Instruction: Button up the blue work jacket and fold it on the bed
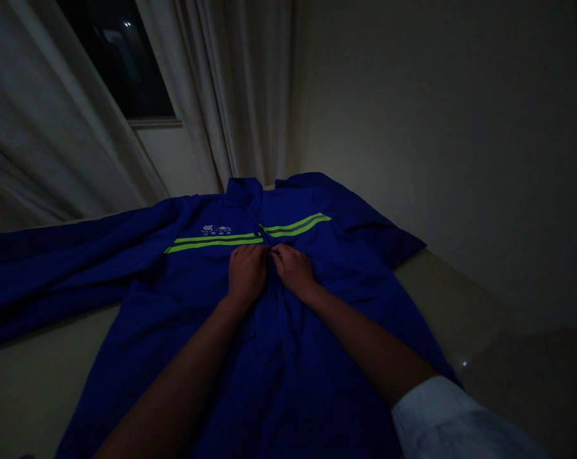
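A blue work jacket with a yellow-green reflective stripe across its chest lies spread out, front side up. At the middle of its front, just below the stripe, my left hand is closed on the front edge of the jacket. Close beside it, my right hand pinches the other side of the same front opening. The fingertips nearly meet, and what lies between them is too small and dark to make out. Above the hands the front opening shows as a gap up to the collar.
The jacket lies on a pale surface. One sleeve stretches out left; the other is folded at the right. Behind are light curtains, a dark window and a plain wall. The room is dim.
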{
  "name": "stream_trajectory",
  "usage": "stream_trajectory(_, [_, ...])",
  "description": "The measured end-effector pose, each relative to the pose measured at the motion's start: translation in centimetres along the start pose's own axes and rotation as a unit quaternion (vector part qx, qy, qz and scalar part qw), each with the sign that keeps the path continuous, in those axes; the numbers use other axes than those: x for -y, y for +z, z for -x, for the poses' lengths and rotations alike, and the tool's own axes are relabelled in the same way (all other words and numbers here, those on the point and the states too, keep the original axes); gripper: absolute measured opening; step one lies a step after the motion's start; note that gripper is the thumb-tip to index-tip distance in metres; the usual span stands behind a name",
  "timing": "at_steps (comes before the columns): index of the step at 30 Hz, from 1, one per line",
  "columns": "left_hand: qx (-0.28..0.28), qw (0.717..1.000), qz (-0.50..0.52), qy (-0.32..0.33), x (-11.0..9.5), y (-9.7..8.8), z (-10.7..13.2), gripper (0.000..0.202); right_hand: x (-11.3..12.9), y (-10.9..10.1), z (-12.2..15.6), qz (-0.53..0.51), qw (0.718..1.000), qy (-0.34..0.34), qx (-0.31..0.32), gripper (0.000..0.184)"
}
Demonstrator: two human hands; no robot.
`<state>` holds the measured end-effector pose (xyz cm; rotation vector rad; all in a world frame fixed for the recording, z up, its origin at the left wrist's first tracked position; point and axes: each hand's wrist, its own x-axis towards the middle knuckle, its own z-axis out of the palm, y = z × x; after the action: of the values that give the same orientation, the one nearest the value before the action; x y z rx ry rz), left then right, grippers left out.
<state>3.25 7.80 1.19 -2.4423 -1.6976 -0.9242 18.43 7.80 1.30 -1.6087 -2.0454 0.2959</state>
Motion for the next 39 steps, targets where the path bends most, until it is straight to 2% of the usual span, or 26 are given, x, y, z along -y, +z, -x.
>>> stream_trajectory(4, [0.017,1.000,0.012,0.007,0.2,0.3,0.0,0.028,0.1,-0.1,0.1,0.006,1.000,0.006,-0.004,0.022])
stream_trajectory(11, [0.042,0.996,0.041,-0.064,0.4,0.5,0.2,0.029,0.2,-0.2,0.0,0.016,0.999,0.035,-0.012,0.024])
stream_trajectory(15, [0.026,0.989,0.118,-0.087,0.6,0.6,0.1,0.028,0.2,-0.3,-0.1,0.013,0.999,0.032,-0.011,0.026])
stream_trajectory(26, [0.018,0.978,0.198,-0.057,1.4,1.5,0.2,0.026,0.6,-0.6,-0.2,0.031,0.998,0.055,0.010,0.020])
stream_trajectory(31, [0.010,0.967,0.242,-0.077,1.7,1.7,-0.1,0.026,-0.1,-0.3,-0.4,-0.048,0.998,0.046,-0.010,0.018])
stream_trajectory(33, [-0.009,0.968,0.238,-0.080,1.9,1.7,-0.3,0.024,-0.3,-0.5,-0.5,-0.084,0.996,0.030,-0.023,0.014])
stream_trajectory(35, [-0.024,0.970,0.234,-0.070,1.9,1.5,-0.4,0.022,-0.4,-1.2,-0.4,-0.094,0.995,-0.021,-0.006,0.012])
stream_trajectory(37, [-0.025,0.972,0.227,-0.058,1.8,1.3,-0.4,0.024,-0.1,-2.5,-0.1,-0.074,0.992,-0.086,0.048,0.015])
stream_trajectory(39, [-0.009,0.976,0.210,-0.053,1.6,1.1,-0.3,0.028,0.4,-4.0,0.8,-0.033,0.987,-0.122,0.103,0.021])
